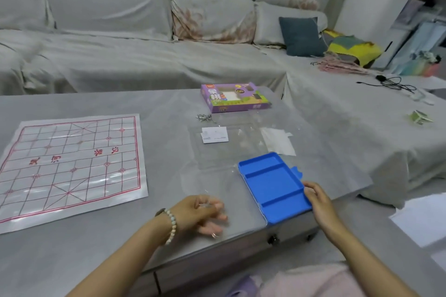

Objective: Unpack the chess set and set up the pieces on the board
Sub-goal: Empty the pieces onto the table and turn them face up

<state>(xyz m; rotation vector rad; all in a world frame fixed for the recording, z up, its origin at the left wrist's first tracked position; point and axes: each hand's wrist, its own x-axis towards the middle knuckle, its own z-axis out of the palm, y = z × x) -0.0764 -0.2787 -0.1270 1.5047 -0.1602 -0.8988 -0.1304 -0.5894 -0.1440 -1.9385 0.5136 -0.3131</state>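
Observation:
The paper chess board [70,166], white with a red grid, lies flat on the left of the grey table. A blue plastic tray [272,185] with three empty compartments sits at the table's near right corner. My right hand [318,202] grips the tray's near right edge. My left hand [205,214], with a bead bracelet on the wrist, hovers left of the tray with its fingers curled. Between thumb and forefinger it seems to pinch a small clear plastic piece [204,205]. The purple chess set box [234,97] lies at the table's far edge. No chess pieces are visible.
A clear plastic blister cover [224,152] lies behind the tray, with a white slip [214,134] and a white paper [277,142] by it. Small metal bits [205,118] sit near the box. A covered sofa [144,50] surrounds the table, with cables [391,83] on it.

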